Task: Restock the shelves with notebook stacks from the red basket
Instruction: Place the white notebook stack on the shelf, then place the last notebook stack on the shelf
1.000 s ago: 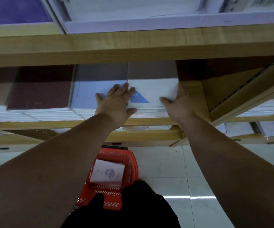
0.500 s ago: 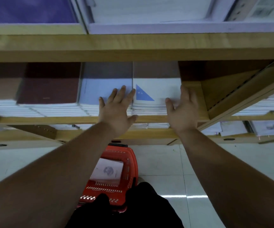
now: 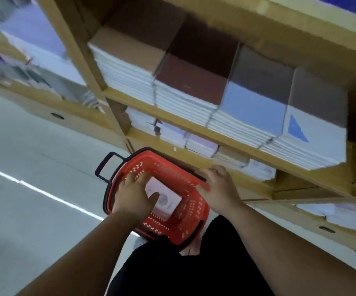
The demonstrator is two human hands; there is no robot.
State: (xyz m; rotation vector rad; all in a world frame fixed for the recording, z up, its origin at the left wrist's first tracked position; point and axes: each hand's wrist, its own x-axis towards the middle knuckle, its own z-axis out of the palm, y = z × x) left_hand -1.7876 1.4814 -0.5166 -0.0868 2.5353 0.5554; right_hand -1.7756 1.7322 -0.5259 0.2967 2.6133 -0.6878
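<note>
Now, your left hand lies spread on the notebook stack inside the red basket; your right hand is at the rim, its grip unclear. The stack is probably floppy and weighty, so clamp its opposite edges. The shelf waits beyond.

— Way into the basket?
— Open from above; taken up at centre by a notebook, at 9 o'clock by the left hand, at 3 o'clock by the right hand at the rim.
— Shelf?
— Packed with stacks; bare at 3 o'clock only.
</note>
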